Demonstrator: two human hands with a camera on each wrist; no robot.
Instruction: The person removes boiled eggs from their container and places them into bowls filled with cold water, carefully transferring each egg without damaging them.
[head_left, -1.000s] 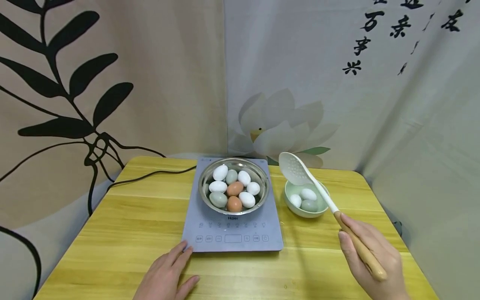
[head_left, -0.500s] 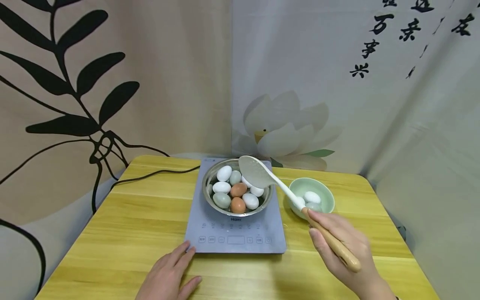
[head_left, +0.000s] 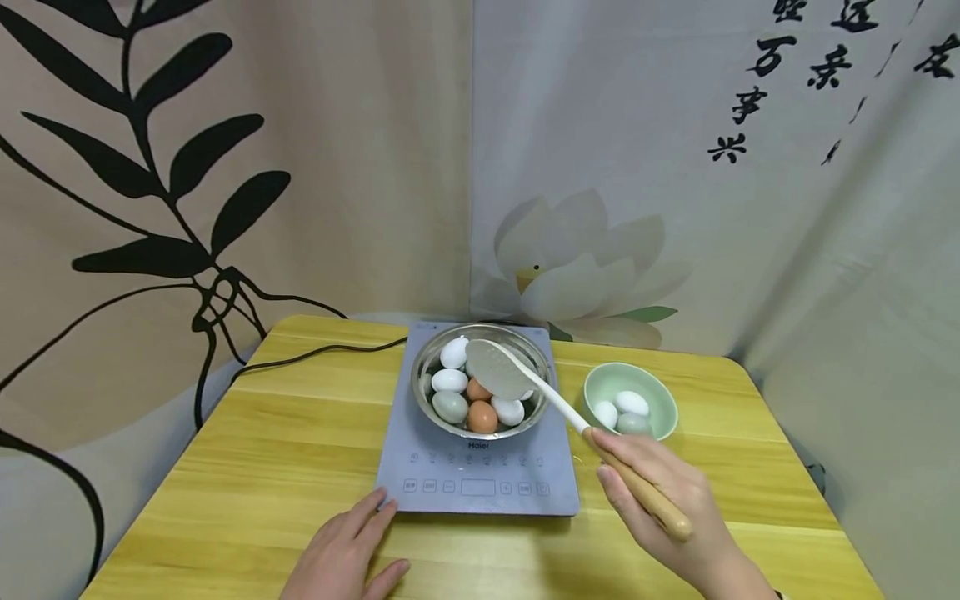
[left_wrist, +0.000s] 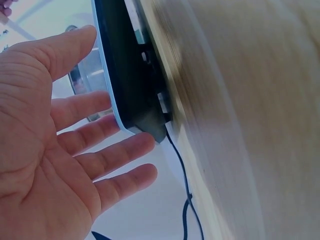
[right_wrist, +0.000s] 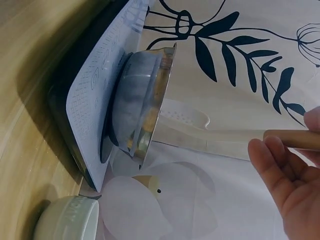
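My right hand grips the wooden handle of a white slotted spoon. Its perforated bowl lies over the eggs at the right of a steel bowl, hiding some of them. White, pale green and brown eggs fill that bowl, which sits on a grey induction cooker. In the right wrist view the spoon's head shows at the steel rim. With fingers extended, my left hand touches the cooker's front left corner; the left wrist view shows the palm and spread fingers at its edge.
A light green bowl with white and pale green eggs stands right of the cooker. A black cord runs left from the cooker over the wooden table. Printed curtains hang behind.
My right hand has carried the slotted spoon left from above the green bowl and lowered it to the eggs in the steel bowl. The left hand stays at the cooker's corner.
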